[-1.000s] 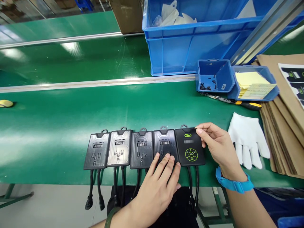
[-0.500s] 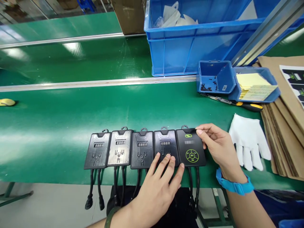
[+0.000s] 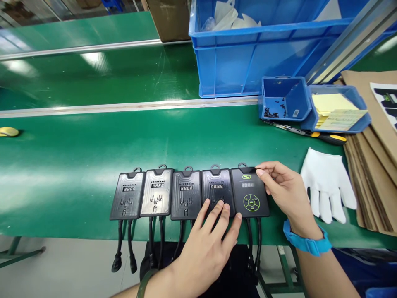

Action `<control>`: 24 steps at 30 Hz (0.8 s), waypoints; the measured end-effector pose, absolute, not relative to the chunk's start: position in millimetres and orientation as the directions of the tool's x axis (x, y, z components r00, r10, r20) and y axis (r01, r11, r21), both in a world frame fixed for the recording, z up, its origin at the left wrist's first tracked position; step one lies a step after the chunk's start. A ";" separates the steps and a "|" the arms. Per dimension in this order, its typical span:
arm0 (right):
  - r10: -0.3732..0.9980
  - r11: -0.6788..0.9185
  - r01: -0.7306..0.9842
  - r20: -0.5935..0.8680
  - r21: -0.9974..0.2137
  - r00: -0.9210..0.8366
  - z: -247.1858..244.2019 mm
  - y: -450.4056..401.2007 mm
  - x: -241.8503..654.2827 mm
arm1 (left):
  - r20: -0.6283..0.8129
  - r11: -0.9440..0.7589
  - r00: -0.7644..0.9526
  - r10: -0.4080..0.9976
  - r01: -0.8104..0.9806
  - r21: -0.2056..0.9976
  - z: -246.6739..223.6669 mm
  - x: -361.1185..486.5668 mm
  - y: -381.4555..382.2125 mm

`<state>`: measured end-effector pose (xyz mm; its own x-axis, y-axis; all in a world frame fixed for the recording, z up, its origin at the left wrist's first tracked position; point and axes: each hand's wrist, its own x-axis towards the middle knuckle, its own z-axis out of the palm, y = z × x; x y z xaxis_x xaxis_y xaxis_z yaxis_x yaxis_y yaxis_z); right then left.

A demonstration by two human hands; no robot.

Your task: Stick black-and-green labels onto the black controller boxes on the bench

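Note:
A row of several black controllers with short cables lies along the table's front edge. The rightmost controller [image 3: 235, 203] wears a black face sticker [image 3: 260, 198] with green printed buttons and a display window. My right hand [image 3: 283, 188] pinches the sticker's upper right corner between thumb and fingers. Fingers spread, my left hand [image 3: 207, 244] rests over the lower part of the neighbouring controller [image 3: 209, 194], one fingertip reaching the rightmost one's lower left edge. Farther left, a third controller [image 3: 186, 207], a shiny one [image 3: 156, 194] and a leftmost one [image 3: 125, 207] show bare faces with digit displays.
A white glove [image 3: 327, 182] lies right of my right hand, beside stacked cardboard [image 3: 369, 178]. Behind are a screwdriver [image 3: 328, 138], a blue bin [image 3: 290, 97] with small screws, another bin [image 3: 362, 118] holding yellow paper, and a large blue crate [image 3: 229, 70].
The digits in the rightmost controller's window show more clearly now. Both hands keep their places, while the view shifts slightly.

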<state>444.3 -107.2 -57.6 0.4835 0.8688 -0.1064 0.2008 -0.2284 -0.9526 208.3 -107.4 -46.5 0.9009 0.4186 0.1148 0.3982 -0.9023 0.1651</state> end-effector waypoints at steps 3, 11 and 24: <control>0.870 -0.235 0.238 -0.095 -0.942 0.483 -58.3 -107.9 444.2 | 0.123 -0.905 0.902 0.414 0.393 0.164 -46.0 208.8 -107.1; 0.872 -0.240 0.314 -0.062 -0.918 0.485 -61.8 -109.5 444.7 | 0.121 -0.904 0.901 0.416 0.396 0.160 -46.3 208.7 -107.8; 0.899 -0.124 0.856 0.309 -0.502 0.311 -50.8 -110.2 439.4 | 0.071 -0.931 0.932 0.355 0.347 0.111 -37.6 212.6 -103.6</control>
